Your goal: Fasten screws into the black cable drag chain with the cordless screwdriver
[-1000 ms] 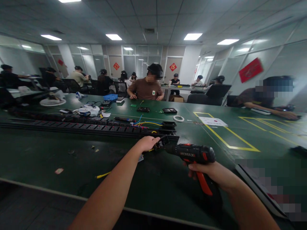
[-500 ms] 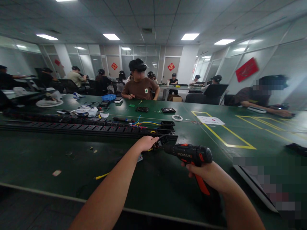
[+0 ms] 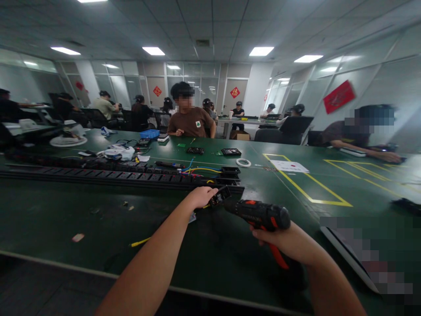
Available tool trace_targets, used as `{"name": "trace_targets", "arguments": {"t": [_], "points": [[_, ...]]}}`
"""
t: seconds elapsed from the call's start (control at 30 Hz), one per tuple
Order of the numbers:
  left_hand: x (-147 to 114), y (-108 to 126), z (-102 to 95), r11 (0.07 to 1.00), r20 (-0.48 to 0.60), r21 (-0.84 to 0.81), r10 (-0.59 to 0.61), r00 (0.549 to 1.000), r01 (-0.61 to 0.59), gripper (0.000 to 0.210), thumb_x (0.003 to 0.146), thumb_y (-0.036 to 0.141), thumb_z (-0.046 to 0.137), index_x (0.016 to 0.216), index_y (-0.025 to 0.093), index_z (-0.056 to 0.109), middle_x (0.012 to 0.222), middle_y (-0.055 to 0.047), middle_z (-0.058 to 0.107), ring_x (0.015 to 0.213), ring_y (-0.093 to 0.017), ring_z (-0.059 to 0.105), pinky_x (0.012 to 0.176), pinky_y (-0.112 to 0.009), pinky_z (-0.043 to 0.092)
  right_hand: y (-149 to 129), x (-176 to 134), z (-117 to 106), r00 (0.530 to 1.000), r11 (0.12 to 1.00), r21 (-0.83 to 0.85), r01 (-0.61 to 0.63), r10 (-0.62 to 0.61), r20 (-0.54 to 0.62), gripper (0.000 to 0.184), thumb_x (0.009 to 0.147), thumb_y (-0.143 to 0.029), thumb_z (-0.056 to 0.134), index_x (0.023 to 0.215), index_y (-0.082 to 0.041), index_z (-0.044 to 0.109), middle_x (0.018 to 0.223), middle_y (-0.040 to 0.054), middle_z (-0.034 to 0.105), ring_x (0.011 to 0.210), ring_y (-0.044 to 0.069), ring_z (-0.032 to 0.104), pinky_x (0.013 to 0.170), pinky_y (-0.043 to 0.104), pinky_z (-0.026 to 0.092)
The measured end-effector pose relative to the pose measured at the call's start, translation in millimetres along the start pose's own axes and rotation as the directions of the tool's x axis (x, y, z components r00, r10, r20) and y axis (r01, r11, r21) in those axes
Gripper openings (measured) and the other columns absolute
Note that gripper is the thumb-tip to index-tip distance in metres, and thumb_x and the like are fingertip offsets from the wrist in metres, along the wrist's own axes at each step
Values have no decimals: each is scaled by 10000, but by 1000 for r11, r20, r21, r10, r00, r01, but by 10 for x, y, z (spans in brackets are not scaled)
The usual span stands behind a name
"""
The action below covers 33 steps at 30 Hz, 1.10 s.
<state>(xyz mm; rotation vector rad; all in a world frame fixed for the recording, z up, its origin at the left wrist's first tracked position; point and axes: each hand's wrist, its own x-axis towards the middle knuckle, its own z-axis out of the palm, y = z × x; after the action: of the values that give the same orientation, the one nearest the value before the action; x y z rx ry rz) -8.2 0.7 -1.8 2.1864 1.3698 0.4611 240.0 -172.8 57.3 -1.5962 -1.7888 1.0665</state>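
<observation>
Black, probably light and stiff, the small housing (image 3: 224, 193) near the long strip (image 3: 141, 177) is pinched at its left edge by the left hand (image 3: 201, 197), while the right hand (image 3: 276, 235) grasps the likely heavy drill (image 3: 258, 213) sensibly by its handle (image 3: 279, 256).

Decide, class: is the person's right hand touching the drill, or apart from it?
Touching. The head view shows it: the right hand has its grip wrapped around the handle of the drill.
</observation>
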Motion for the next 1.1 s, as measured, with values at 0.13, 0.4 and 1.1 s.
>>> {"name": "trace_targets", "arguments": {"t": [0.13, 0.4, 1.1], "points": [[19, -35, 22, 1000, 13, 10, 1, 1000, -1, 624, 991, 633, 292, 1031, 206, 745, 1127, -112, 745, 1030, -272, 679, 866, -303, 473, -12, -2, -18, 998, 999, 26, -19, 21, -62, 272, 738, -388, 696, 912, -180, 717, 836, 50, 731, 783, 239, 690, 793, 349, 551], [18, -34, 16, 1000, 31, 13, -6, 999, 6, 677, 977, 671, 263, 984, 195, 745, 1099, -122, 747, 1000, -281, 684, 832, -309, 478, -19, -28, -4, 997, 997, 76, 10, -5, -71, 273, 742, -390, 700, 919, -182, 713, 864, 44, 730, 710, 213, 674, 745, 344, 552], [13, -27, 12, 1000, 36, 3, -30, 999, 30, 675, 975, 675, 277, 1027, 196, 750, 1133, -129, 743, 1035, -294, 685, 857, -326, 483, 36, -32, 35, 997, 999, -16, -31, 30, -67, 233, 789, -425, 685, 837, -197, 671, 648, -11, 609, 636, 191, 599, 632, 302, 491]]}}
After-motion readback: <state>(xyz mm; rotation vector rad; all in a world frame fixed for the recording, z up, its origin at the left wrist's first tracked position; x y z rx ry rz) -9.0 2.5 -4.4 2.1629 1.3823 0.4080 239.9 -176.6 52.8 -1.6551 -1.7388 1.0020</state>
